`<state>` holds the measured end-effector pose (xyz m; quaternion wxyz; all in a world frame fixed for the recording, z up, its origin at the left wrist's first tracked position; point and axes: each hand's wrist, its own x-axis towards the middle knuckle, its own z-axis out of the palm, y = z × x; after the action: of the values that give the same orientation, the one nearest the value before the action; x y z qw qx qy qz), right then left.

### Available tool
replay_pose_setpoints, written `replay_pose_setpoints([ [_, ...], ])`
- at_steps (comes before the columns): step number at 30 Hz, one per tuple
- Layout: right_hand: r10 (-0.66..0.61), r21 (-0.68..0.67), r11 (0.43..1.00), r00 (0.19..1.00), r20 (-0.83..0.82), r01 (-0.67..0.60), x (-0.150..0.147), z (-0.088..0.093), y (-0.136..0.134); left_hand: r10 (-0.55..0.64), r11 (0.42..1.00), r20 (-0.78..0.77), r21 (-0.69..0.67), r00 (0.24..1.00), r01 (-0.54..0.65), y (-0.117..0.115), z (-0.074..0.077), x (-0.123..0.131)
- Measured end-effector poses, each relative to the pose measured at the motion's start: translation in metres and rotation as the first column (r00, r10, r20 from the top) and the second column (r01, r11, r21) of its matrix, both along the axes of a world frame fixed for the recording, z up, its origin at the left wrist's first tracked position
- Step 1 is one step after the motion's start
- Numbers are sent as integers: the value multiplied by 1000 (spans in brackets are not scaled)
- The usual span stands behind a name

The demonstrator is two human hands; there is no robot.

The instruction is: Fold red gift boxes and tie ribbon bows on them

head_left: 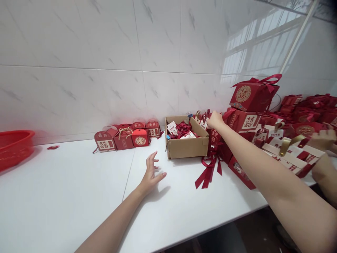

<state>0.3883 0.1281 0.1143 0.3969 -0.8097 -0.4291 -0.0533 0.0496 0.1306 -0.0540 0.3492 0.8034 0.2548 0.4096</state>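
Note:
My left hand (152, 172) hovers just above the white table (65, 196), fingers spread and nothing in it, a little in front of the cardboard box (186, 146). That open box holds red ribbons and small paper tags. My right hand (214, 120) reaches over the box's far right corner and touches flat red pieces (203, 123) leaning there; its fingers curl out of sight. A loose red ribbon bow (209, 168) lies at the box's right side.
Several small red gift boxes (123, 138) stand in a row by the tiled wall. Larger red boxes (251, 95) are stacked at right, with white and red boxes (292, 154). Another person's hand (322, 138) works there. A red basket (13, 146) sits far left.

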Motion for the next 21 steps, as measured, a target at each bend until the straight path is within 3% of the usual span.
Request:
replay_pose_setpoints([
  [2, 40, 46, 998, 997, 59, -43, -14, 2, -6, 41, 999, -6, -2, 999, -41, -1, 0, 2],
  [4, 117, 132, 982, 984, 134, -135, -39, -8, -15, 121, 993, -3, 1, 993, -121, -2, -1, 3],
  [6, 210, 287, 916, 946, 249, -279, -72, -38, -29, 238, 971, 10, 3, 971, -238, -2, -3, 4],
  [8, 199, 457, 819, 919, 339, -346, -108, -82, -45, 383, 924, 18, -9, 924, -383, 2, -7, 3],
  [9, 210, 477, 791, 902, 378, -384, -125, -106, -54, 455, 890, 9, -18, 890, -455, 5, -9, 3],
  [11, 413, 323, 734, 770, 486, -597, -150, -147, -67, 564, 825, -38, -18, 825, -565, 18, -12, 1],
  [13, 614, 115, 642, 599, 514, -758, -165, -173, -75, 607, 794, -91, 21, 789, -608, 38, -10, 0],
  [14, 677, 49, 598, 538, 502, -800, -169, -180, -76, 619, 785, -109, 55, 778, -617, 51, -5, 0],
  [16, 729, 14, 559, 500, 467, -829, -172, -183, -74, 657, 754, -143, 128, 740, -644, 78, 8, 0],
  [21, 684, 142, 588, 583, 439, -797, -172, -178, -64, 766, 643, -217, 232, 606, -730, 137, 47, 5],
])
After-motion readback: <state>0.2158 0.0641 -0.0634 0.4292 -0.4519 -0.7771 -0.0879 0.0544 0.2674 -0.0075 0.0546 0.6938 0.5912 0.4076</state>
